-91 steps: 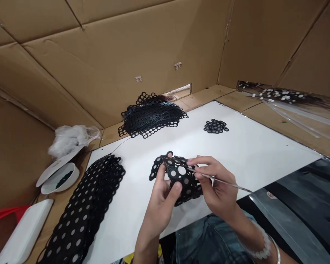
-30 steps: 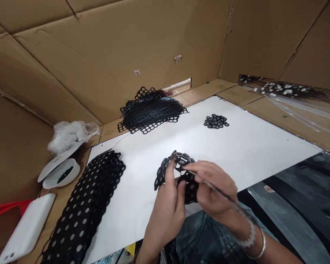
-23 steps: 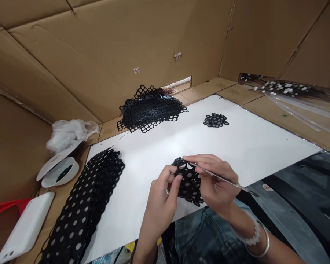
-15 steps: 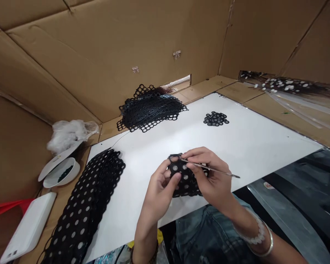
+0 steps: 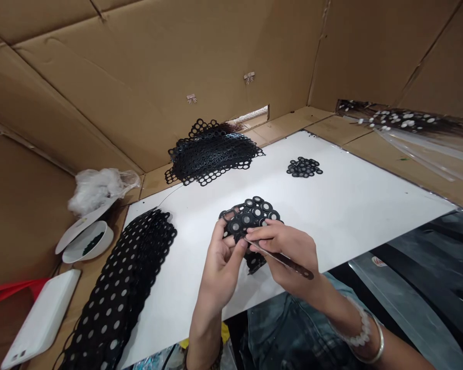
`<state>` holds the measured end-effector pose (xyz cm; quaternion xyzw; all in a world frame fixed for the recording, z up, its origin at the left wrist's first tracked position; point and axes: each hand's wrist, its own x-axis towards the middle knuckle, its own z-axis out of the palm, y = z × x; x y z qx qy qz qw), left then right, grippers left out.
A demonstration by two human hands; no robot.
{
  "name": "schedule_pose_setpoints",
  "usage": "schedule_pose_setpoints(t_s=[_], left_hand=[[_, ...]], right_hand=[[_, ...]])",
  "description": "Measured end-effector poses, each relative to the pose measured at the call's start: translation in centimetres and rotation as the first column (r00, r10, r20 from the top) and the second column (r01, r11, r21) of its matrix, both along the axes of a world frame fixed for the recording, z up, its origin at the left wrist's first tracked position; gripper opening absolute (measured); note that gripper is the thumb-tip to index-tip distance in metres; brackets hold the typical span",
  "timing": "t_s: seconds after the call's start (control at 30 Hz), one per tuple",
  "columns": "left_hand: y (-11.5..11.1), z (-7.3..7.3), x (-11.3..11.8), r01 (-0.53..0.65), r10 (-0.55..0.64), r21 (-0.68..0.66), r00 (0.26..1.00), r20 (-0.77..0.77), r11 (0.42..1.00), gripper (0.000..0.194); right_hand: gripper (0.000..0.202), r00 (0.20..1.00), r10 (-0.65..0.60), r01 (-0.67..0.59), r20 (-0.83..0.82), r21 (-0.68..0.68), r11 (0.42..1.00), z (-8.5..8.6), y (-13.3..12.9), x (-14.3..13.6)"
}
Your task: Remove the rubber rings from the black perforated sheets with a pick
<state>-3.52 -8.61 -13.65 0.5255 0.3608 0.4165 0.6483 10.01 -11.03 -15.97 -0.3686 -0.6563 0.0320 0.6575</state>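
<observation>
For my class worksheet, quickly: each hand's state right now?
Left hand: closed, holding the black ring-patterned mesh.
Right hand: closed, holding a slim metal tool, probably tweezers.

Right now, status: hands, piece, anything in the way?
Left hand holding black ring piece. Right hand gripping slim tool, tip at piece. Right hand partly hides it.

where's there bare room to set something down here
Bare white board lies right of the right hand and small ring pile; another patch separates the dotted stack from the left hand. Crowded: the back, under the mesh stack, and the cardboard around the bowl.
</observation>
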Motion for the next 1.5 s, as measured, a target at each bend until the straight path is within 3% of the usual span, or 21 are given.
schedule_pose_setpoints(t_s=[0.17,0.33,0.53,0.67,0.87,1.0,1.27,1.37,1.5], left_hand=[[-0.6,-0.3,-0.1,0.104,-0.056,0.157,0.956,-0.288,0.982,0.035],[-0.8,-0.4,-0.1,0.131,-0.065,0.179,0.939,-0.337,0.975,0.032],[-0.9,-0.5,-0.2,0.176,-0.096,0.186,0.921,-0.378,0.967,0.035],[-0.8,-0.5,-0.4,0.189,-0.086,0.203,0.898,-0.431,0.961,0.035],[-0.7,-0.4,-0.6,0.246,-0.185,0.113,0.903,-0.386,0.963,0.044],[-0.5,-0.3,-0.8,0.204,-0.179,0.066,0.946,-0.272,0.977,0.044],[-0.4,-0.4,-0.9,0.126,-0.117,0.041,0.977,-0.179,0.991,0.049],[-0.5,-0.3,-1.2,0.14,-0.117,0.077,0.963,-0.242,0.987,0.048],[-1.0,-0.2,-1.6,0.196,-0.097,0.187,0.894,-0.437,0.963,0.043]], right_hand=[[0.019,0.993,-0.118,0.115,0.029,0.077,0.99,-1.1,0.5,-0.3],[0.021,0.984,-0.168,0.157,0.049,0.179,0.971,-2.1,1.4,-0.7],[0.019,0.965,-0.236,0.209,0.115,0.206,0.956,-2.2,1.2,-0.7],[0.018,0.988,-0.131,0.128,0.076,0.046,0.991,-1.8,0.7,-0.2],[0.017,0.962,-0.066,0.035,-0.264,-0.123,0.992,-0.3,0.2,1.0],[0.016,0.977,0.056,-0.078,-0.205,-0.104,0.991,-0.1,-0.2,0.9],[0.016,0.998,-0.01,0.01,-0.066,0.004,1.0,-0.9,-0.2,0.9],[0.018,0.999,-0.044,0.044,-0.016,0.005,0.999,-1.1,-0.3,0.9],[0.023,0.978,-0.189,0.18,0.089,0.099,0.979,-2.1,-0.2,0.3]])
